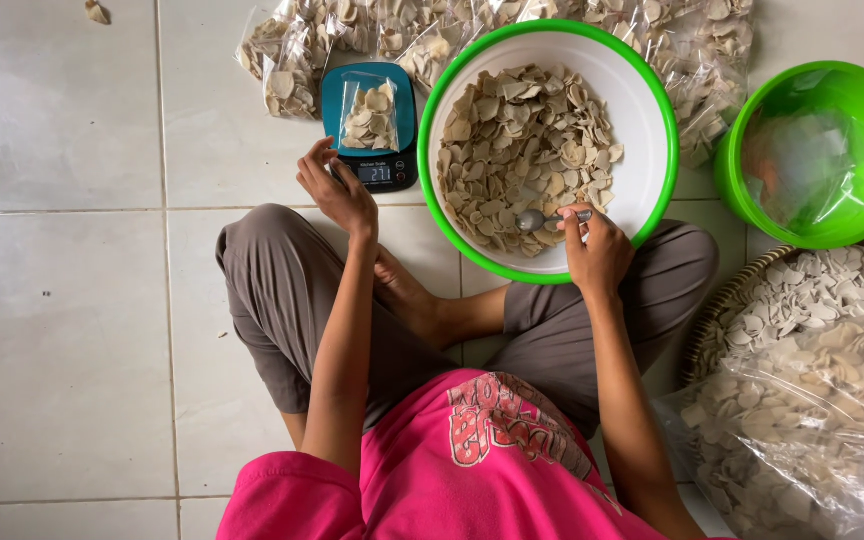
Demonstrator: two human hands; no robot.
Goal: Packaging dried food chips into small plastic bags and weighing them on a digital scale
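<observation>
Right hand [597, 250] gripping a metal spoon [534, 219], dipped among dry crackers [522, 150] in the green-rimmed basin [652, 150] for scooping. Left hand [337, 190] loose-fingered, resting at the scale [372, 150], steadying beneath the small filled bag [370, 118].

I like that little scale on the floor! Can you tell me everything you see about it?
The scale is small and teal, with a dark front strip and a lit display. It sits flat on the white tile floor, beside the big green-rimmed bowl. A clear bag of pale chips stands on it. The left hand touches its front corner.
</observation>
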